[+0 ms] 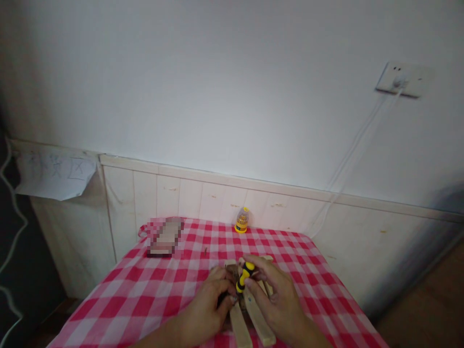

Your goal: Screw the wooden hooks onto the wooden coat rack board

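Note:
A small screwdriver with a yellow and black handle (247, 271) is gripped in my right hand (281, 297), tilted over a wooden piece. My left hand (213, 302) is closed near the screwdriver's lower end, its fingertips pinched at the work; a small shiny bit shows by the thumb, too small to name. Pale wooden strips (260, 319) lie side by side beneath and between both hands, their near ends pointing toward me. A darker brown part shows between them. The screwdriver's tip is hidden.
A red and white checked cloth (145, 299) covers the table. At its back edge stands a yellow-based bit container with a clear top (241, 221). A blurred-out flat object (166, 237) lies at the back left. The wall holds a socket (402, 79) with a hanging cable.

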`<move>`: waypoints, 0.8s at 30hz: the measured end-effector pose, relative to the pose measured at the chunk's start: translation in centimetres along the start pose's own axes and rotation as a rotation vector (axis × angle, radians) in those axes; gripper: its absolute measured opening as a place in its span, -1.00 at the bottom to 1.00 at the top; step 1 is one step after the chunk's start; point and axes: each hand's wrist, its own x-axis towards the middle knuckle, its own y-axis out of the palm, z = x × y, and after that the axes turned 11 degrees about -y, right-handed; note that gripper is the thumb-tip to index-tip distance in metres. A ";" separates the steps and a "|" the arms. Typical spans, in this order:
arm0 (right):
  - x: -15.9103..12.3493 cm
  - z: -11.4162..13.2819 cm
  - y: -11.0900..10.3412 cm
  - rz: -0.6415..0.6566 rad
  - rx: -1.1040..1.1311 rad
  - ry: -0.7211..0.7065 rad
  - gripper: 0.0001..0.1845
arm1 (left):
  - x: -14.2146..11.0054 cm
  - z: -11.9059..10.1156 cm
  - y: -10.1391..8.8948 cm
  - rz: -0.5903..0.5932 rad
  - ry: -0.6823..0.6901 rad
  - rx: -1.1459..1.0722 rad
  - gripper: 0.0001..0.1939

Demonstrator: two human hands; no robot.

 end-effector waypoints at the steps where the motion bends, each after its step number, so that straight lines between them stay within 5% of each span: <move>1: 0.0 0.0 0.0 -0.002 0.007 0.004 -0.60 | 0.0 -0.1 0.0 -0.003 0.002 0.002 -0.81; 13: -0.3 -0.4 0.4 0.008 0.099 0.117 -0.65 | -0.2 -0.5 -0.1 -0.012 0.000 -0.006 -0.80; 24: 0.1 0.0 -0.1 0.013 0.017 -0.067 -0.56 | -0.2 -0.2 -0.3 0.014 0.012 0.009 -0.81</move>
